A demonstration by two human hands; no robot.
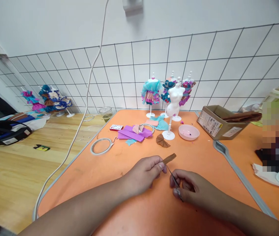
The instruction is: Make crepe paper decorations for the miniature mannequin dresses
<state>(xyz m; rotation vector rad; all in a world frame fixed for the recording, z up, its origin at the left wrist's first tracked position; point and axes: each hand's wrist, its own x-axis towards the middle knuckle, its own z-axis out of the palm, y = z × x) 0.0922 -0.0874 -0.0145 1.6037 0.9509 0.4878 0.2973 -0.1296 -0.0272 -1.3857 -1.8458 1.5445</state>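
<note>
- And here's the left hand [150,172], just below the centre of the frame, thumb and fingers pinched firmly on a brown crepe-paper strip [170,158].
- The strip pokes out past those fingertips, angled up toward the right; its lower end is tucked inside the grip, out of my sight.
- Across to the right hand [187,186], lower and to the right of the left one: fingers curled around the handles of small scissors [174,179]!
- The blades slant to the upper left, tips right by the left fingertips and the strip's lower edge; whether they touch the paper, I can't tell from where I stand.
- Just above the strip, well clear of both hands, a pleated brown paper fan [163,141] lies on the orange tabletop [129,209].
- Behind that, right of centre, stands a bare white dress form [176,100], a pink bowl [189,132] just beside its base.
- Left of the fan, purple crepe paper [129,133] lies spread out, with a tape roll [101,146] to its lower left.
</note>
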